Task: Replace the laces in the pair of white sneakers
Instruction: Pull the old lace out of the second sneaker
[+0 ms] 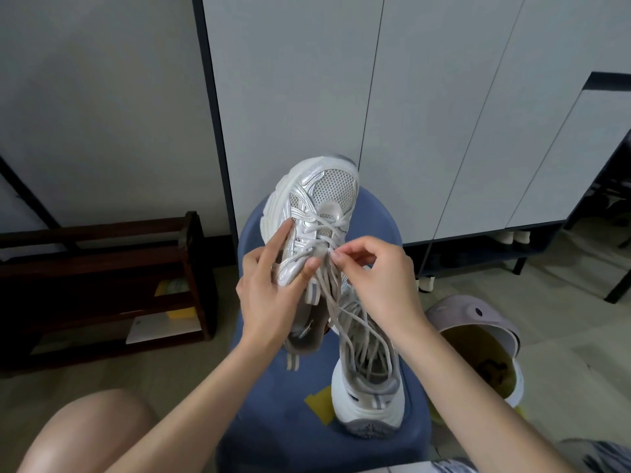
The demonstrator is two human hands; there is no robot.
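Head view: blue stool (273, 404) before grey cabinet doors (426, 114).

Setting: home entryway or hall, indoor.
Storage: tall pale cabinet doors (426, 107) with dark frame; open bottom shelf holds pale shoes (514, 237).
Rack: low dark wooden shoe rack (102, 278) against the left wall, with small yellow and white items on its shelves.
Seat: blue plastic stool (273, 397) in front of the seated person, whose bare knee (88, 435) shows.
Floor: light tiles (560, 322); a lilac clog slipper (478, 332) lies at right.
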